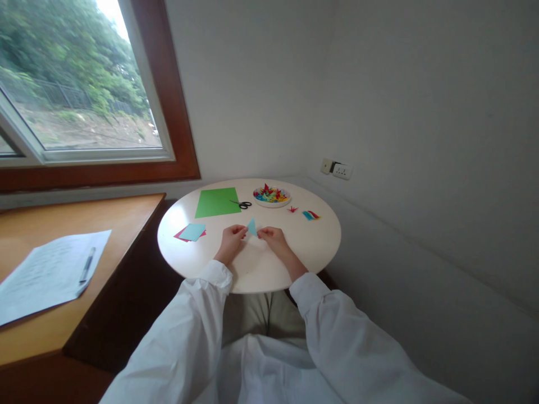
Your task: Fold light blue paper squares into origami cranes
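Observation:
Between my two hands is a light blue piece of folded paper (pixel 251 226), shaped like a small triangle and raised over the round white table (pixel 269 269). My left hand (pixel 232 238) pinches its left side between thumb and fingers. At its right edge, my right hand (pixel 274 240) has thumb and fingertips closed on the paper too. Left of my left hand lie a light blue paper square (pixel 192 232) and red paper (pixel 181 234) partly under it.
Behind my hands are a green sheet (pixel 217 203), black-handled scissors (pixel 244 205) and a white dish (pixel 272 205) of colourful folded paper. A red paper crane (pixel 292 209) and coloured paper pieces (pixel 311 215) lie right. A wooden desk (pixel 138 210) holds written paper (pixel 46 269) and a pen (pixel 87 265).

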Demonstrator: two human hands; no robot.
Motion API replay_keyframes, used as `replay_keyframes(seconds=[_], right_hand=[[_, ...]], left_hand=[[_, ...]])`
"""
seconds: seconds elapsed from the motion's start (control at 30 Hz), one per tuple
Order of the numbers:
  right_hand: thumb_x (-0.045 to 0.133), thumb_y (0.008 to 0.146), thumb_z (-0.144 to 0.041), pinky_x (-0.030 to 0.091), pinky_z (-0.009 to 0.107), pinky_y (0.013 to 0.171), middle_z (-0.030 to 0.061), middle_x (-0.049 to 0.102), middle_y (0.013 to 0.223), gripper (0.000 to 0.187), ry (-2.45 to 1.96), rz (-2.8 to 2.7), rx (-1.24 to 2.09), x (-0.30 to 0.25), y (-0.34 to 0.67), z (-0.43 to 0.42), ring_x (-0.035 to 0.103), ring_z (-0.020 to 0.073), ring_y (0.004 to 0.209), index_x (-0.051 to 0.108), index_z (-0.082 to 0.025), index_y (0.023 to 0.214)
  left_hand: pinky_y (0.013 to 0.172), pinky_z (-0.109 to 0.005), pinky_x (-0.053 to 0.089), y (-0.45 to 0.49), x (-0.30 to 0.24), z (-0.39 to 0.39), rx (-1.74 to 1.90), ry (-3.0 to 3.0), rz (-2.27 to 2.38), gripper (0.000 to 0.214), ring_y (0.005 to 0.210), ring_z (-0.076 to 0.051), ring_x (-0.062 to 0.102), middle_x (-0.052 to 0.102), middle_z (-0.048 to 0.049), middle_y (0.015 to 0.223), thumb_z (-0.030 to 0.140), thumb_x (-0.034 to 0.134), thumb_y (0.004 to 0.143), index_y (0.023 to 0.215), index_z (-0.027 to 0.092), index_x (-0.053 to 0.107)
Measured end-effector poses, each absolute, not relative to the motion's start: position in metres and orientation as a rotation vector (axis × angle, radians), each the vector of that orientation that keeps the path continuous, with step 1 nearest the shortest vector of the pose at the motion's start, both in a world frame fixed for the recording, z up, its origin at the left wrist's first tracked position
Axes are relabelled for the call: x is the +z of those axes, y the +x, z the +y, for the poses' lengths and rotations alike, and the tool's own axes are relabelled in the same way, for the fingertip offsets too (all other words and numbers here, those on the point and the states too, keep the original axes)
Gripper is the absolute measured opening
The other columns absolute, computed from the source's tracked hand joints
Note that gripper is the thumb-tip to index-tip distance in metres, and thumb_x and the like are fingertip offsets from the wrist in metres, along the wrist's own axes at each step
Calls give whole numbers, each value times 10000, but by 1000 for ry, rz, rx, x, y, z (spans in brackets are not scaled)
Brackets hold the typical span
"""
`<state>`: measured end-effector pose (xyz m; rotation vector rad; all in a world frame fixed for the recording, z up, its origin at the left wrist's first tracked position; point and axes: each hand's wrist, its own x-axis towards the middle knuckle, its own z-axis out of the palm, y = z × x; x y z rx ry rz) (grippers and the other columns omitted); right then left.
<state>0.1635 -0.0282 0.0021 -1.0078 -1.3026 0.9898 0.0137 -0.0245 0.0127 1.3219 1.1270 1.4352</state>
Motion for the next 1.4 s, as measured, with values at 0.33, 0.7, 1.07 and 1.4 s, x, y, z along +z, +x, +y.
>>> replay_keyframes(seconds=[0.33,0.7,1.07,1.4], right_hand=[[599,590,-276,384,269,617,-7,587,565,121,-1038,-1313,988,6,164,-34,498,120,582,597,-158,564],[599,583,-279,390,260,599,-3,592,582,126,-1015,-1318,1002,3,164,-31,508,119,580,600,-153,591],[593,637,-361,399,265,591,11,599,583,204,-1001,-1318,958,1,165,-28,518,125,568,607,-157,647],[582,667,-405,369,255,575,-11,557,518,282,-1004,-1466,953,6,161,-31,487,115,535,583,-156,535]], left_hand=[[679,-292,463,14,16,-27,1444,1075,966,230,656,-133,607,599,-20,663,310,634,581,701,153,516],[595,-235,469,11,18,-30,1348,968,818,165,565,-77,527,529,7,649,188,629,576,715,148,548],[609,-229,478,13,15,-28,1297,983,748,240,540,-76,543,521,33,584,226,709,557,650,149,501],[439,-149,354,13,16,-34,1197,1137,772,337,467,-54,524,550,46,572,235,723,576,837,157,524]])
